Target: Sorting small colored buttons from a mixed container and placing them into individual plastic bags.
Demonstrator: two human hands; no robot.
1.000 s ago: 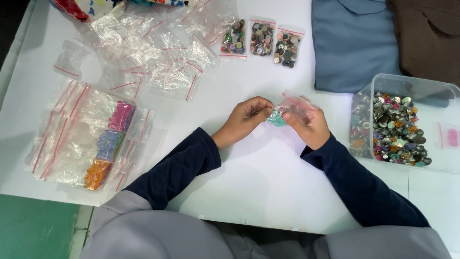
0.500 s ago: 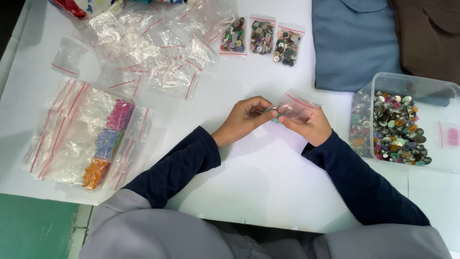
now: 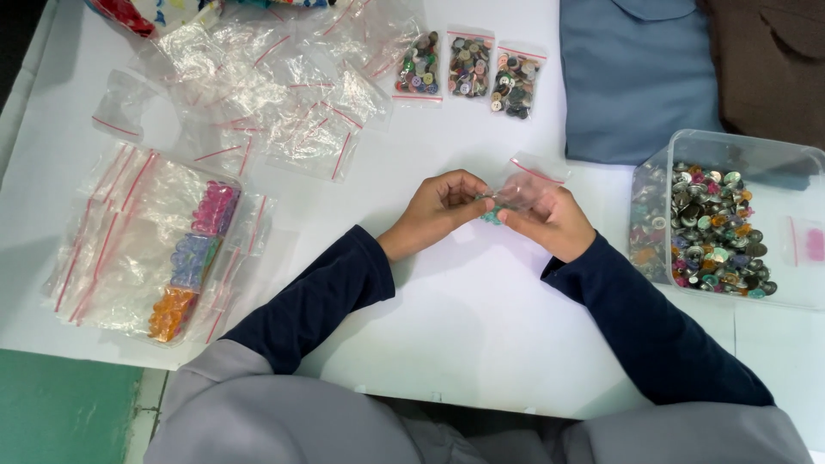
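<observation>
White worktop point(image 3: 481, 344) carries everything. Biggest item, far to the left hand's outer side: large clear bag point(image 3: 155, 249) w/ pink, blue & orange packets inside, already packed. Up & away from both hands: heap of empty zip bags point(image 3: 275, 94), so plenty left to fill, I'd judge. Out past the right hand: clear tub point(image 3: 730, 146) w/ loose mixed buttons point(image 3: 713, 232), still well stocked. Beyond the fingertips: three filled button bags point(image 3: 468, 69) in a row, done & sealed as far as I can tell. Smallest, between the hands: small zip bag point(image 3: 526, 191) w/ a few teal buttons at its lower edge. Right hand point(image 3: 554, 225) pinches the bag; left hand point(image 3: 440, 210) is closed at its mouth, fingertips touching it. Looks mid-job: one bag in hand, not clearly sealed.
</observation>
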